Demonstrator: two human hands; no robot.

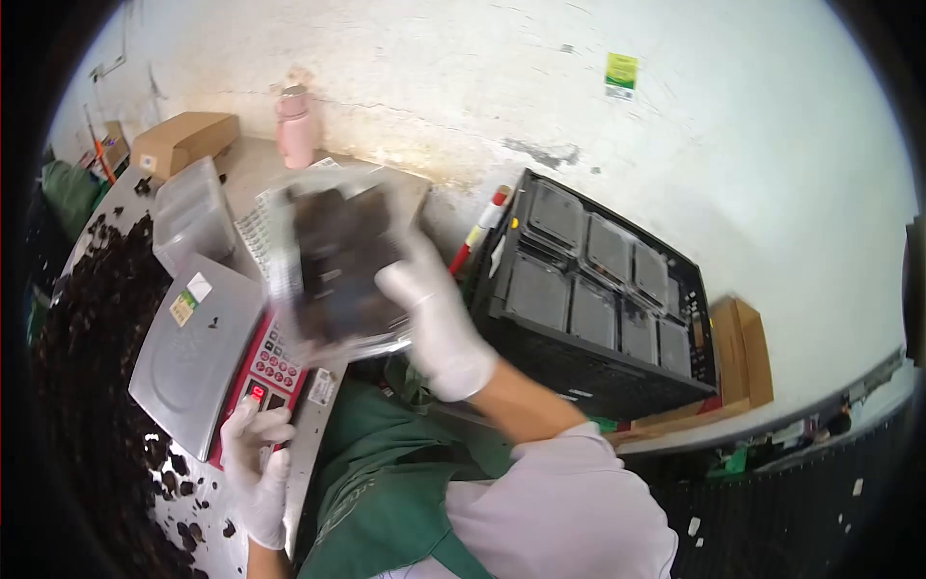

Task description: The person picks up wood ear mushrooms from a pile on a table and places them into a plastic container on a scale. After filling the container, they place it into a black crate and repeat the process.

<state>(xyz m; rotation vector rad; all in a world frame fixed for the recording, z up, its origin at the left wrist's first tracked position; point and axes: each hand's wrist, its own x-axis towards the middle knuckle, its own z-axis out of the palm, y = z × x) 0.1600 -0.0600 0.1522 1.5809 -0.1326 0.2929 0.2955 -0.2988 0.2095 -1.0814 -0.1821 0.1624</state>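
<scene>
My right hand (439, 328), in a white glove, grips a clear plastic box (338, 261) by its right edge. Dark brown pieces fill the box, which is raised above the table and blurred by motion. By the red front panel of a weighing scale (198, 352) is my left hand (256, 468), also gloved. Its fingers are loosely bent and apart, with nothing visible in them, and the fingertips are close to the lit red display. The scale's steel pan bears only a small dark crumb and stickers.
Left of the scale lies a heap of dark pieces (87, 386). Behind it stand empty clear tubs (193, 212), a cardboard box (183, 143) and a pink bottle (296, 127). A black crate (598, 362) at right holds several packed boxes, with a cardboard carton (743, 352) beside it.
</scene>
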